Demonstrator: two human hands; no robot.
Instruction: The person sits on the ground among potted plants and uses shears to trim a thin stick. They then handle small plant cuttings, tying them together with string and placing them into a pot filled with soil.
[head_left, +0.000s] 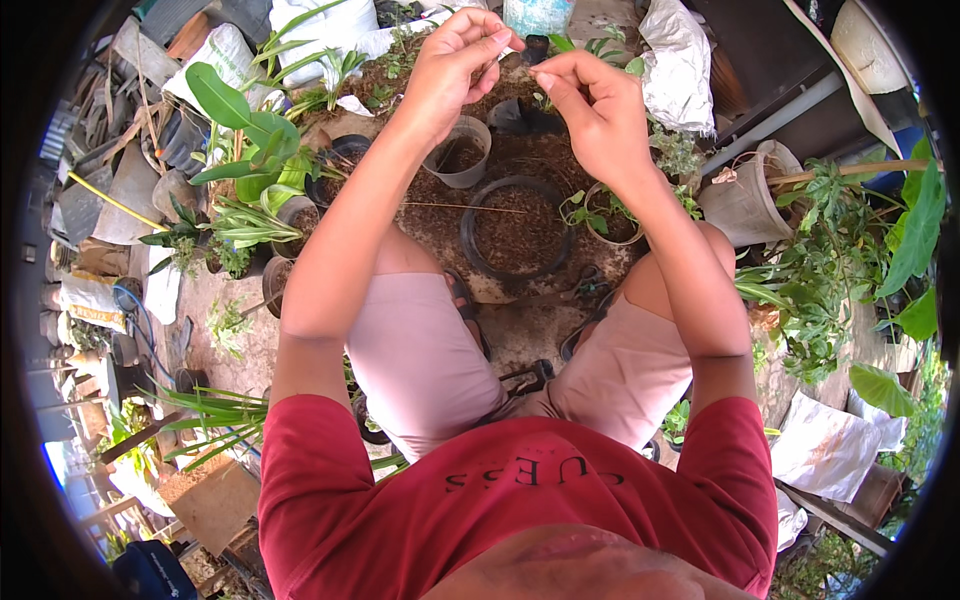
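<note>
My left hand (469, 60) is raised above the pots, thumb and forefinger pinched on a thin, dark strand (486, 70). Close by on the right, my right hand (604, 112) pinches something very small at its fingertips, too fine to make out. A gap separates the two sets of fingertips. Below them stands a grey plastic pot (459, 169) with some soil inside. A round black pot (516, 229) full of brown soil sits between my feet, and a thin straw-like stick (465, 205) reaches over its rim. Beside it is a small pot (611, 217) with a leafy seedling.
Scissors (586, 283) lie on the ground near my right foot. Potted plants (255, 217) crowd the left side. A tilted white pot (750, 195) and leafy plants (817, 277) stand at right. White sacks (679, 67) and a black plastic bag (525, 116) lie ahead.
</note>
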